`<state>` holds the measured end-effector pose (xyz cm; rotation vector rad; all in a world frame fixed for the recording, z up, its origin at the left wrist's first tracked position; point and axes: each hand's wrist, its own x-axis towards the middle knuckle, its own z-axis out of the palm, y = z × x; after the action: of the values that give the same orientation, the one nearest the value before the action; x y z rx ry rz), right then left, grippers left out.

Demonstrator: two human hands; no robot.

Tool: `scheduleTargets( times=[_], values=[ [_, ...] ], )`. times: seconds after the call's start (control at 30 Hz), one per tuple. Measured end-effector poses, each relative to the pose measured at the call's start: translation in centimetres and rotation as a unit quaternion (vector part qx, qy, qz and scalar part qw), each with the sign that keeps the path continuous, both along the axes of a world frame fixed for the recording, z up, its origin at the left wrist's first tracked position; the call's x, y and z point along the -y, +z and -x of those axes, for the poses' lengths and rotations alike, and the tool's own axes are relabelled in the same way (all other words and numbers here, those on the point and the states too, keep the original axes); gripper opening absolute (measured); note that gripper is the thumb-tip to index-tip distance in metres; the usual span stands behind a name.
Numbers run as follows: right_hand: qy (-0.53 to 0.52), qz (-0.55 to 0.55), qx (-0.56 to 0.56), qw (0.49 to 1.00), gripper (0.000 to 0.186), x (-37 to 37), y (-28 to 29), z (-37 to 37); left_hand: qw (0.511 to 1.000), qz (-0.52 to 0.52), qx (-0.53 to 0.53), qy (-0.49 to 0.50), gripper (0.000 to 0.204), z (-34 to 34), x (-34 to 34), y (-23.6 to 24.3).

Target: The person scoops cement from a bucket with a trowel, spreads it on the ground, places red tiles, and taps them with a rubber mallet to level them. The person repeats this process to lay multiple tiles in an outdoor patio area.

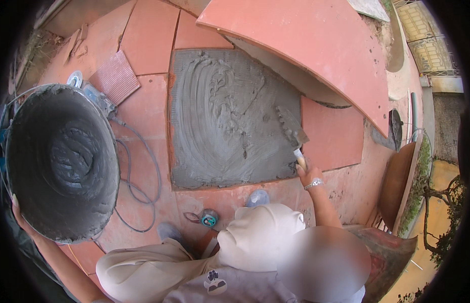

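In my right hand [309, 178], the fingers are closed round the handle of a trowel [297, 135], which is smeared with grey mortar. Its blade lies on the right side of a bed of wet grey mortar [214, 156], spread in curved streaks between red tiles. At the far left, my left hand [23, 222] grips the edge of a large black bucket [101, 197]. The bucket is tilted so its mouth faces up at me, with grey mortar [76, 156] inside. Part of my left hand is hidden behind the bucket.
A large red slab [305, 45] stands raised at the top right, overhanging the mortar's edge. A corded power tool [98, 96] lies beyond the bucket, its cable [156, 174] looped on the tiles. A small teal round object [209, 218] is near my feet. A curved brown panel [396, 187] is at right.
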<state>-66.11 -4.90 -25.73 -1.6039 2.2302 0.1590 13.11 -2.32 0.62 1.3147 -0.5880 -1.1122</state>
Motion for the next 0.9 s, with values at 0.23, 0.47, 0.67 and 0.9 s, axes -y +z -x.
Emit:
scheduleTargets(
  times=[0.23, 0.47, 0.67, 0.9],
  values=[
    [-0.039, 0.040, -0.030, 0.998, 0.036, 3.5, 0.1, -4.4, 1.000, -0.002, 0.023, 0.006, 0.052, 0.6, 0.3, 0.0],
    [-0.024, 0.084, -0.019, 0.996, 0.033, 5.6, -1.3, -4.5, 0.996, 0.075, 0.044, -0.030, 0.050, 4.5, 1.9, 0.9],
    [-0.081, 0.016, -0.006, 0.997, 0.034, 4.9, -1.8, -4.8, 0.991, 0.044, 0.116, 0.054, 0.049, 4.9, 1.5, 0.7],
    [-0.109, 0.112, 0.064, 0.986, 0.036, -4.0, -1.8, -2.7, 0.983, -0.008, 0.119, 0.138, 0.052, -0.7, -0.5, -0.6]
  ],
)
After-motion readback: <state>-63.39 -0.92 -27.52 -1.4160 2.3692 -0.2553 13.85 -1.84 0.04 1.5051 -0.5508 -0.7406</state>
